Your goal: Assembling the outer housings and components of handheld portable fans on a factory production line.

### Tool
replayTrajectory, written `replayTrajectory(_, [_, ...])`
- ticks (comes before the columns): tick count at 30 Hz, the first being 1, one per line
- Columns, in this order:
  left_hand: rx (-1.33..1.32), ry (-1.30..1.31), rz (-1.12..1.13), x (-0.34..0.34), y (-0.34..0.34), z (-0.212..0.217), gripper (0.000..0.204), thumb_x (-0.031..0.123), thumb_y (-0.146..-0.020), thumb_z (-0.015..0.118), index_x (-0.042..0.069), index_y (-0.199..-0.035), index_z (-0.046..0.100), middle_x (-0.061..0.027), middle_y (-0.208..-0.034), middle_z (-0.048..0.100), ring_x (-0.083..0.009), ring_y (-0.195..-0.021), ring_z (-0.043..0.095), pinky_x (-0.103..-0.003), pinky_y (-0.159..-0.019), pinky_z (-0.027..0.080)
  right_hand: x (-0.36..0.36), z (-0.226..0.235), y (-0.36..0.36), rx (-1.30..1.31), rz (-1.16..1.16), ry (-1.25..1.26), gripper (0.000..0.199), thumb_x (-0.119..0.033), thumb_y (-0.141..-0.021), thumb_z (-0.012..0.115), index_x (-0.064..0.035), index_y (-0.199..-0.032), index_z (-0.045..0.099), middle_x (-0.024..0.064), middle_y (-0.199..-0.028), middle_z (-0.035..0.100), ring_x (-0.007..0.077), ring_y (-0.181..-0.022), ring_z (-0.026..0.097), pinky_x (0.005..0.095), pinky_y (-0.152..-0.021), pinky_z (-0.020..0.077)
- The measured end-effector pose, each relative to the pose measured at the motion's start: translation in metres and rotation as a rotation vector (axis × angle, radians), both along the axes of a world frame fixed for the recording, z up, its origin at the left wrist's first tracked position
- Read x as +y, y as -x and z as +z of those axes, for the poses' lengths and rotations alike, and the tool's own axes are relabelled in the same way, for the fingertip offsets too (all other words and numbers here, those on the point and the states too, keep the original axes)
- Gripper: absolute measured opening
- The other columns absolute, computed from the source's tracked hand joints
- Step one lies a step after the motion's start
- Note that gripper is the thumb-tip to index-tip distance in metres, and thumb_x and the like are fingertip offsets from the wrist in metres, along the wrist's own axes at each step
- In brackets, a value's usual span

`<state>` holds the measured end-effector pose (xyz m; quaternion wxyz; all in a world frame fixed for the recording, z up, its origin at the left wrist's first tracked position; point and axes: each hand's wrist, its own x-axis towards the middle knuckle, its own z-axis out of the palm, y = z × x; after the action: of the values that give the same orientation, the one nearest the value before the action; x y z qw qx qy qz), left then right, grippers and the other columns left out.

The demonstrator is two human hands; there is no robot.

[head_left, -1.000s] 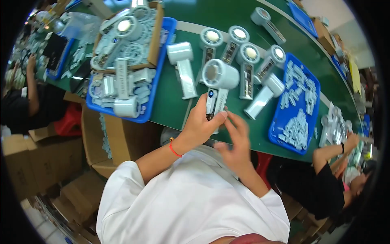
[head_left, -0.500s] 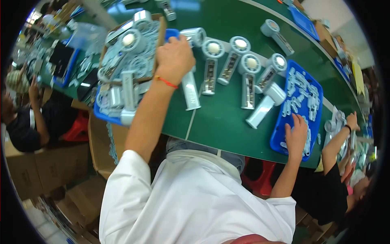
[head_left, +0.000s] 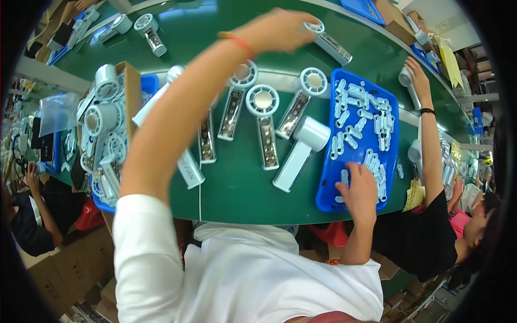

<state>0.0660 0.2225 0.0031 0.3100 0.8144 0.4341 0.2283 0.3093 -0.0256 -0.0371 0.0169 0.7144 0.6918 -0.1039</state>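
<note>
At the far side of the table, my left hand [head_left: 285, 31] reaches out over the row of fans. Its fingers are closed about the head of a white handheld fan [head_left: 335, 48] with an uncovered handle; blur hides the exact grip. My right hand [head_left: 362, 191] rests over the near part of a blue tray [head_left: 323, 196], thumb and fingers apart. Small pale plastic pieces [head_left: 353, 134] fill much of that tray. Between my hands lie several fans, among them one with its circuit showing [head_left: 265, 134] and a white-covered one [head_left: 296, 161]. My left forearm partly hides others.
At the left, a cardboard box [head_left: 132, 97] packed with fan parts stands in a blue bin. Two more fans [head_left: 151, 35] lie at the far left. A co-worker's arm [head_left: 428, 118] reaches onto the table at the right; another person [head_left: 37, 215] sits at the left.
My left hand has gone from beside the parts box to the far fan on the right. My right hand stays over the tray. The whole view has swung rightward.
</note>
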Motion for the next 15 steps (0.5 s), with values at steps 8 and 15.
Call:
replayTrajectory(8, [0.156, -0.022, 0.328, 0.058, -0.177, -0.14, 0.059, 0.054, -0.086, 0.039, 0.01, -0.123, 0.051, -0.0176, -0.103, 0.064, -0.0296, -0.095, 0.062, -0.037, -0.079, 0.048, -0.014, -0.031, -0.014, 0.426, -0.116, -0.247, 0.031, 0.002, -0.084, 0.05, -0.0039, -0.115, 0.056, 0.012, -0.091, 0.058, 0.0225, -0.08, 0.064, 0.0268, -0.064, 0.0475])
replayTrajectory(15, [-0.301, 0.021, 0.251, 0.066, -0.102, -0.071, 0.023, 0.015, -0.081, 0.049, 0.001, -0.094, 0.062, -0.0128, -0.087, 0.064, -0.0253, -0.083, 0.059, -0.034, -0.072, 0.049, -0.006, -0.041, 0.024, 1.635, -0.37, -0.021, 0.023, 0.001, -0.081, 0.057, -0.0006, -0.104, 0.052, 0.0114, -0.093, 0.057, 0.0292, -0.085, 0.065, 0.0322, -0.066, 0.0564])
